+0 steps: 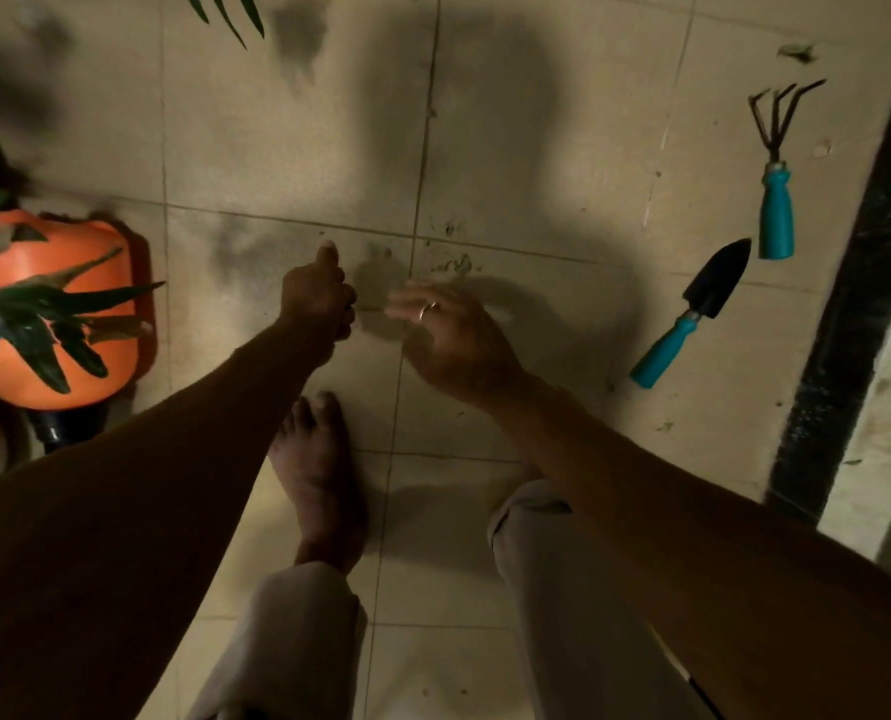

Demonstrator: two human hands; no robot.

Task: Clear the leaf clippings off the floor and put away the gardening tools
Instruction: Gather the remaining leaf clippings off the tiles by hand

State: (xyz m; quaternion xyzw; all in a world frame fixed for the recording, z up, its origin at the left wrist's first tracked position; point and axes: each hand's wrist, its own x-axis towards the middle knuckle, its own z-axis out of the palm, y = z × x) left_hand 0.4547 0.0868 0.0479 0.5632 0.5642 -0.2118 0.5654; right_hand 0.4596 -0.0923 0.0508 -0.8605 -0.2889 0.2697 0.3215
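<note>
Head view: both hands hover over the tiled floor point(537, 148) at mid-frame. The left hand point(319, 298) is curled in a fist with the thumb out; whether it encloses clippings I cannot tell. The right hand point(448, 330) is loose-fingered and empty. A few leaf clippings point(456, 263) lie just above it; the trowel point(693, 314) and hand rake point(776, 200) lie untouched at the right. Gathering looks underway. The next move calls for pinching up the small scraps, then collecting both tools.
</note>
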